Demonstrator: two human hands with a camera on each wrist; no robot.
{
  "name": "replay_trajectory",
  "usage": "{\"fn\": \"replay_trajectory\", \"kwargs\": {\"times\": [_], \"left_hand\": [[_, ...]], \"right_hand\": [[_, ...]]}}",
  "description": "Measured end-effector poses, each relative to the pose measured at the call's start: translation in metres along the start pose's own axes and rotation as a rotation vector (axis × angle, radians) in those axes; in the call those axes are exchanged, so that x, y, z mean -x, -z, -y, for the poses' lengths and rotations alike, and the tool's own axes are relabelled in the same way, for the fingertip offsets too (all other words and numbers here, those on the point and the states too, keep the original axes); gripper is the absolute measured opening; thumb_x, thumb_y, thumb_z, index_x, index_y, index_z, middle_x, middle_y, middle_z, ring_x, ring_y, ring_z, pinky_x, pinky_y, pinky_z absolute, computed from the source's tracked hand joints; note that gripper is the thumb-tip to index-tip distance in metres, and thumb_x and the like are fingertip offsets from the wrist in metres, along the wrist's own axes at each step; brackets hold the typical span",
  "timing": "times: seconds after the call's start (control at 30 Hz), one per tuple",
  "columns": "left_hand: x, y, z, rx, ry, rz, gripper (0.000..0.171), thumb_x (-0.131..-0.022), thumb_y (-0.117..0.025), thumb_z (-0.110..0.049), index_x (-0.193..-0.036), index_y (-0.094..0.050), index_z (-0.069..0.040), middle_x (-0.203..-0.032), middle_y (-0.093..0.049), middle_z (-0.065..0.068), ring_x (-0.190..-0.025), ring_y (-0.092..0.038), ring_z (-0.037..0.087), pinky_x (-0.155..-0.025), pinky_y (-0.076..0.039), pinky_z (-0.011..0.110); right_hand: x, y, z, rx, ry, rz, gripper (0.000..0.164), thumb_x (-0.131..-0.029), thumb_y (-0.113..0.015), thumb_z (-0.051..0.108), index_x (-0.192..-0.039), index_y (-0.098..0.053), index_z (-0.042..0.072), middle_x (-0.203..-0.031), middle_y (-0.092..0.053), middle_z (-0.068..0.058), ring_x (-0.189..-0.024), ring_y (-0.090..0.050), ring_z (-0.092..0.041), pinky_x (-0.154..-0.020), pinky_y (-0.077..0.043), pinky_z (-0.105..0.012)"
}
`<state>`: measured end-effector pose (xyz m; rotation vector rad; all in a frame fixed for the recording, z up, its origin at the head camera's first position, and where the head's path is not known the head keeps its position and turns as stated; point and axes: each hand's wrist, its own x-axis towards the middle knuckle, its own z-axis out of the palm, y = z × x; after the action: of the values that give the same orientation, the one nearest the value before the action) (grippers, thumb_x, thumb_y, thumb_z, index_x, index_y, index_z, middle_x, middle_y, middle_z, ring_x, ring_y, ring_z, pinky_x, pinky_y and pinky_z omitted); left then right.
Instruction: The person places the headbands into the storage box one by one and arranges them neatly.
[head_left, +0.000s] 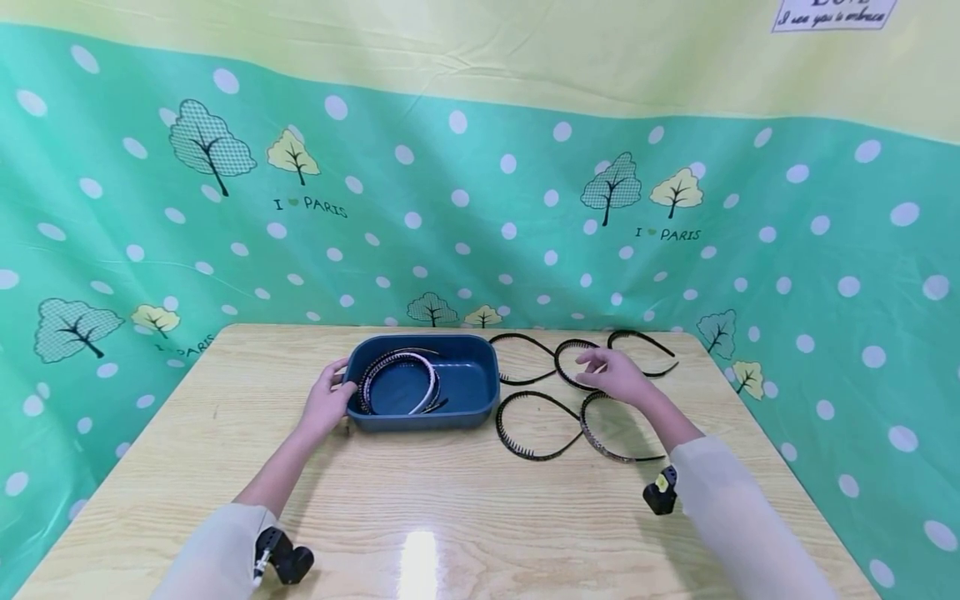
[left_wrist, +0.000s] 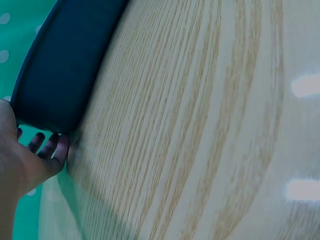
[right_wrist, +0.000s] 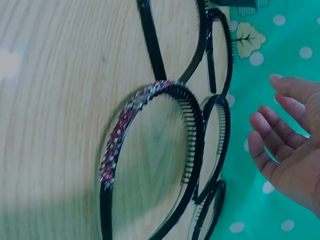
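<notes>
A dark blue plastic basin [head_left: 420,423] stands near the back of the table, and my left hand [head_left: 327,402] grips its left end, thumb at the rim and fingers outside. The left wrist view shows those fingers [left_wrist: 61,150] against the basin's end wall. Several headbands lie together in the basin's left half, a pale headband [head_left: 430,379] on top. My right hand [head_left: 617,377] hovers with loosely bent fingers and nothing in it, overlapping a black toothed headband [head_left: 558,367] in the head view. Closer to me lies a headband with pink and silver stones [right_wrist: 119,131].
More black headbands lie right of the basin: one at the back [head_left: 517,336], one in front [head_left: 517,450] and one at the far right [head_left: 637,333]. A wooden table [head_left: 450,492] bears everything. Behind it hangs a green dotted cloth [head_left: 510,200].
</notes>
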<state>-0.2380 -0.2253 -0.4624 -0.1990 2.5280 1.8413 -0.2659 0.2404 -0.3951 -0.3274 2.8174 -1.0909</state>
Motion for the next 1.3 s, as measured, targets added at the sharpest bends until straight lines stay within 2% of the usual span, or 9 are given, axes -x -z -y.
{"fn": "replay_trajectory", "kwargs": {"times": [0.47,0.7,1.0,1.3], "left_hand": [[0.001,0.000,-0.002,0.010,0.001,0.001,0.053,-0.096,-0.039,-0.011,-0.147,-0.025,-0.010,-0.138,-0.038,0.026,-0.117,-0.048,0.037,-0.074,-0.053,0.027],[0.002,0.001,-0.003,0.009,-0.002,0.004,0.053,-0.096,-0.038,-0.011,-0.148,-0.025,-0.010,-0.138,-0.038,0.026,-0.117,-0.048,0.037,-0.073,-0.053,0.026],[0.002,0.000,-0.003,0.018,-0.004,0.003,0.054,-0.095,-0.039,-0.011,-0.147,-0.025,-0.009,-0.138,-0.038,0.026,-0.116,-0.048,0.037,-0.072,-0.053,0.025],[0.002,0.001,-0.001,0.021,-0.004,0.003,0.054,-0.095,-0.039,-0.011,-0.147,-0.025,-0.010,-0.139,-0.038,0.026,-0.117,-0.048,0.037,-0.072,-0.053,0.026]], "right_hand": [[0.009,0.009,-0.024,0.054,-0.071,-0.014,0.039,-0.088,-0.063,0.020,-0.120,-0.057,-0.001,-0.093,-0.060,-0.012,-0.080,-0.053,-0.019,-0.062,-0.044,-0.028],[0.016,0.015,-0.032,0.082,-0.069,-0.017,0.040,-0.088,-0.062,0.021,-0.120,-0.057,-0.003,-0.093,-0.060,-0.014,-0.080,-0.053,-0.019,-0.063,-0.043,-0.029],[0.022,0.019,-0.042,0.104,-0.087,-0.022,0.037,-0.088,-0.062,0.017,-0.117,-0.057,-0.006,-0.090,-0.060,-0.014,-0.079,-0.054,-0.020,-0.064,-0.043,-0.028],[0.025,0.020,-0.062,0.124,-0.110,-0.013,0.036,-0.089,-0.060,0.014,-0.116,-0.057,-0.008,-0.090,-0.060,-0.017,-0.078,-0.055,-0.022,-0.063,-0.043,-0.029]]}}
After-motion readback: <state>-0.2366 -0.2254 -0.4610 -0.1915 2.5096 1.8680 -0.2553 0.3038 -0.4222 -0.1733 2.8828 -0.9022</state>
